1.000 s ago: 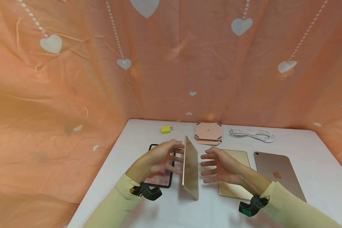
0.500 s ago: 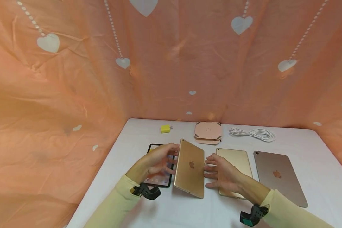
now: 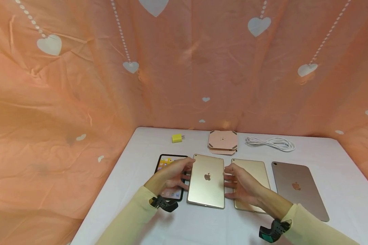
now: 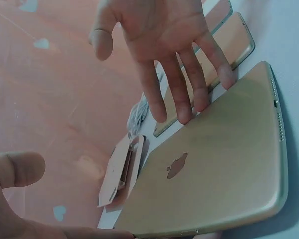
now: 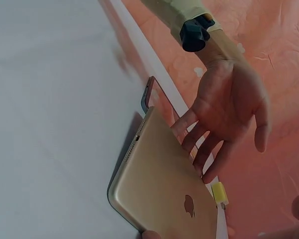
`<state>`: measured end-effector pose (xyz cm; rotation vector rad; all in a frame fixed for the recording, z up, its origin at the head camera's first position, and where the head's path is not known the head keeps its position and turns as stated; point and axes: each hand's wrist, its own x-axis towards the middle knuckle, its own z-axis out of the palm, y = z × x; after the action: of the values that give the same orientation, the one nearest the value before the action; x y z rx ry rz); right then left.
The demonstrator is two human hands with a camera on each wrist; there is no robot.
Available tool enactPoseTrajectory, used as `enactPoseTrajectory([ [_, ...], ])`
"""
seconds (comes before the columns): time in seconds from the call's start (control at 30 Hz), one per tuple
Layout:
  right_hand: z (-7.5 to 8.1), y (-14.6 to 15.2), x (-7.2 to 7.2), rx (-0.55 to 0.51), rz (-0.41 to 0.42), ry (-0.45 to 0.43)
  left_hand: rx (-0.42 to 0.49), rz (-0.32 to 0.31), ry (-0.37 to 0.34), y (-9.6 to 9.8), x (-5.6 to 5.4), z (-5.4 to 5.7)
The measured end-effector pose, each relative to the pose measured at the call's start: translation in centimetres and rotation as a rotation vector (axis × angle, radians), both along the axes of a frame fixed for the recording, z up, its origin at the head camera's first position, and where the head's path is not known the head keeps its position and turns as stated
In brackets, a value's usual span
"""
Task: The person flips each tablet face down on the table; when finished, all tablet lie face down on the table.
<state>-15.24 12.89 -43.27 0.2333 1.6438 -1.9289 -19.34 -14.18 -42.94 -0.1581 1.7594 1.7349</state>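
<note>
While the left hand and the right hand are flanking a gold tablet, it is lying back-up between them on the white desk; four tablets are showing in all, the others being a second gold tablet beneath the right hand, a grey-brown tablet and a screen-up tablet (app icons glowing); one yellow plug, one pink stand and one white cable bundle are sitting behind; both hands' fingers are spreading, unclenched and almost straight, tips reaching the gold tablet's long edges; whether every tip is touching, I cannot tell; Apple logos are showing on the gold tablet and the grey-brown tablet.
</note>
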Motion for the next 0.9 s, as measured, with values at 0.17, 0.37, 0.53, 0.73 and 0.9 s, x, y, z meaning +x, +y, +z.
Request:
enactPoseTrajectory([
  [0.17, 0.1, 0.3, -0.2, -0.002, -0.009, 0.003, -0.017, 0.006, 0.004, 0.7, -0.3, 0.2],
  [0.37, 0.0, 0.6, -0.3, -0.007, -0.007, 0.009, -0.044, -0.015, 0.027, 1.2, -0.2, 0.6],
  [0.53, 0.1, 0.9, -0.3, -0.017, -0.007, 0.006, -0.051, -0.02, 0.05, 1.0, 0.1, 0.8],
  [0.73, 0.4, 0.8, 0.1, -0.034, -0.015, 0.01, 0.008, 0.021, 0.062, -1.4, 0.6, 0.8],
  [0.9, 0.7, 0.4, 0.4, -0.094, 0.009, 0.026, 0.077, 0.015, 0.083, -5.1, 0.3, 0.4],
])
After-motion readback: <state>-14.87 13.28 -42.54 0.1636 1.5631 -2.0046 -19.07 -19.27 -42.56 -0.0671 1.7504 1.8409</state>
